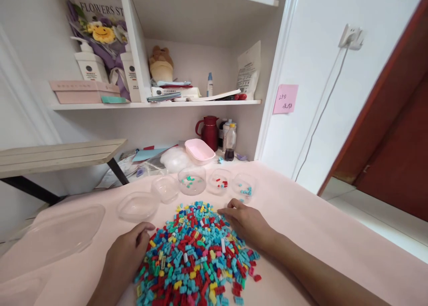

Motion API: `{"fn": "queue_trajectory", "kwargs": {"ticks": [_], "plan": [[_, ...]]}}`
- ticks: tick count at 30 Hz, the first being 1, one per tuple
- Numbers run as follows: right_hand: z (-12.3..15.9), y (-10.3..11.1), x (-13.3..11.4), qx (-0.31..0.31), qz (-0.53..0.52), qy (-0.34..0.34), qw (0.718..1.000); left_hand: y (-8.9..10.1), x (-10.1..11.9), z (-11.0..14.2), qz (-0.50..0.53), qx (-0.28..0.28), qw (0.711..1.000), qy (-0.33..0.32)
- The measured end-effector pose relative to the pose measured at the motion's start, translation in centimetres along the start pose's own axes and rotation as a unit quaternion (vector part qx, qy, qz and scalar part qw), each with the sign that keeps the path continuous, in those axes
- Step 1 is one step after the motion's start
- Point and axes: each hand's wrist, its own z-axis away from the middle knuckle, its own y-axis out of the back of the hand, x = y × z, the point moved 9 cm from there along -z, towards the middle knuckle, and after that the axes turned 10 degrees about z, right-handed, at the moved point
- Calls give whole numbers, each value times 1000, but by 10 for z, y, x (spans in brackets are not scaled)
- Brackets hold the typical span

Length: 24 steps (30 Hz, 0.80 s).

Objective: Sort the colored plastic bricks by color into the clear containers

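A large heap of small toy building bricks (197,252), in turquoise, red, yellow, green and blue, is spread between my hands. At the heap's left edge is my left hand (129,248), its fingers curled inward; whatever they may hold is hidden. My right hand (249,221) reaches over the heap's upper right side with its fingertips drawn together low over the bricks. Nothing can be made out between them. Beyond the heap, one clear bowl (192,192) has green bricks, another clear bowl (210,185) has red ones, and a third clear bowl (235,191) has blue ones.
More clear containers, a small bowl (165,194), an oval bowl (137,212) and a large tray (96,228), stand to the left. Behind are a pink basin (199,150), a red jug (210,134) and a bottle (230,143). A wooden bench (60,157) is at left.
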Motion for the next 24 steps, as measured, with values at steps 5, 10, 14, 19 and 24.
{"fn": "queue_trajectory", "kwargs": {"ticks": [5, 10, 14, 19, 24], "plan": [[-2, 2, 2, 6, -27, -11, 1000, 0, 0, 0, -7, -1, 1000, 3], [-1, 4, 6, 3, -73, -33, 997, -2, -4, -2, -11, -8, 1000, 0], [-2, 2, 9, 8, -100, -42, 994, -2, -3, -2, -13, -4, 1000, -2], [-3, 1, 11, 4, -120, -42, 992, -2, -2, -2, -11, -1, 1000, 0], [0, 4, 9, -8, -106, -43, 993, -2, -3, -2, -5, -2, 1000, 3]]}}
